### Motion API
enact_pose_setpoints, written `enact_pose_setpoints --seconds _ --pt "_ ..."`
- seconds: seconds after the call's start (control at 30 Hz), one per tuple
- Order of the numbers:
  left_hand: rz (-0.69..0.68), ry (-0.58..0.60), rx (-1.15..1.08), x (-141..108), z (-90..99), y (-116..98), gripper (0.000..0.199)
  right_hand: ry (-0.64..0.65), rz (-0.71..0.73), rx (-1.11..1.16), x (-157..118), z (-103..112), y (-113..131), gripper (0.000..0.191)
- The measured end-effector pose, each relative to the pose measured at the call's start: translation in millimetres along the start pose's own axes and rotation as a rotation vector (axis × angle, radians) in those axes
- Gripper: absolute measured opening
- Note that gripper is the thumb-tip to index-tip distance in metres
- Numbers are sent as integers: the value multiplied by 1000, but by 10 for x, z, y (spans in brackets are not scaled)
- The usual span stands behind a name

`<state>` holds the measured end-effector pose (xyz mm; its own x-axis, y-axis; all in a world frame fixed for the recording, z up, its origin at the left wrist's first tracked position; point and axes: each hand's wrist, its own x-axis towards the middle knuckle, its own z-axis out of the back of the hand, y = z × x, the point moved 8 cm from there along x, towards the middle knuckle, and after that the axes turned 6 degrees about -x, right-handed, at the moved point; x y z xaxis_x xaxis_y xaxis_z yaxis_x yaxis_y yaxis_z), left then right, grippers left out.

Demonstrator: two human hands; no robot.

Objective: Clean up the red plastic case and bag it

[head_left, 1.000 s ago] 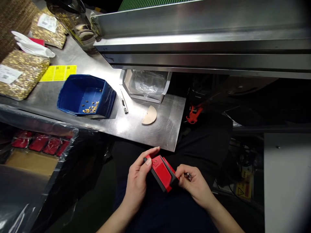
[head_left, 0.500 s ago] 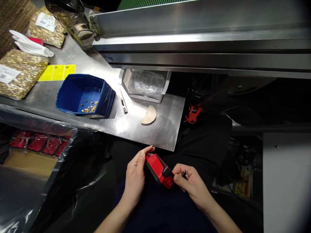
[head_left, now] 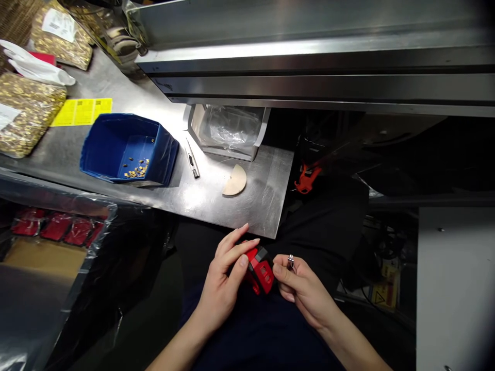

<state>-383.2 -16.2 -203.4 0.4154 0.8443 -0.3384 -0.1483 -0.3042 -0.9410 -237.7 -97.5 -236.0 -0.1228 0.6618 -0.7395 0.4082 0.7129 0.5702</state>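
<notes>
My left hand (head_left: 226,273) is wrapped over the left side of a red-and-black plastic device (head_left: 265,275), its fingers lying across the top. The device is tilted over my lap, just below the table's front corner; its exact kind is not clear. Beside its right end my right hand (head_left: 296,278) is closed, thumb against the forefinger. The fingertips are at the edge of the device, and I cannot tell whether they touch it or pinch something small. A silver ring shows on a finger of this hand.
On the metal table (head_left: 255,211) are a blue bin (head_left: 166,159) with small brass pieces, a utility knife (head_left: 192,162), a pale half-disc (head_left: 235,181) and a grey bin (head_left: 228,150) of plastic bags. Wrapped red items (head_left: 56,225) lie in a lined box at left. A metal beam (head_left: 309,87) crosses above.
The device has turned in my left hand, which now covers more of its top. My right hand has loosened from its lower right end and stays close. The view has shifted slightly.
</notes>
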Motion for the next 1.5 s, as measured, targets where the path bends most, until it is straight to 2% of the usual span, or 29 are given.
enact_pose_setpoints --seconds 0.07,0.2,0.27,0.37,0.47,0.53,0.6,0.7,0.87,1.0,1.07,1.17,1.2,1.23,1.33,1.4,1.47,1.5 --pt "-58 81 30 -10 -44 -44 44 17 -17 22 8 -26 23 42" --pt "-42 202 100 -23 -63 -21 107 52 -68 42 60 -84 80 43" --pt "-4 212 128 -20 -34 18 116 64 -81 17 98 -114 127 43" --pt "-2 169 182 -4 26 39 107 100 -68 -35 172 -168 221 43" --pt "4 72 214 16 113 53 92 72 36 -173 300 -134 380 40" --pt "19 32 195 21 159 65 88 -62 176 -409 405 -21 551 36" --pt "20 20 173 20 187 66 86 -239 330 -753 491 73 750 30" --pt "-14 21 187 11 207 53 90 -394 452 -1124 640 87 927 21" --pt "-156 22 285 -15 186 -22 102 -483 531 -1325 872 27 996 22" --pt "-211 33 320 -28 179 -43 101 -519 603 -1347 742 -35 1052 28" --pt "-234 37 329 -25 186 -47 101 -417 643 -1199 556 -93 1080 27" --pt "-283 61 331 -10 182 -71 100 3 533 -954 299 -298 938 25" --pt "-289 80 315 -1 175 -79 98 115 475 -919 212 -360 861 24" --pt "-280 110 283 9 162 -81 99 171 426 -898 136 -390 792 24" --pt "-176 260 99 18 78 -77 97 127 382 -815 -8 -338 665 26" --pt "-86 330 -34 -2 22 -90 74 115 379 -739 -66 -305 582 27" --pt "-13 317 -126 -18 -10 -106 47 127 392 -699 -120 -301 516 27" --pt "12 288 -156 -22 -23 -113 41 120 399 -694 -145 -298 492 27"
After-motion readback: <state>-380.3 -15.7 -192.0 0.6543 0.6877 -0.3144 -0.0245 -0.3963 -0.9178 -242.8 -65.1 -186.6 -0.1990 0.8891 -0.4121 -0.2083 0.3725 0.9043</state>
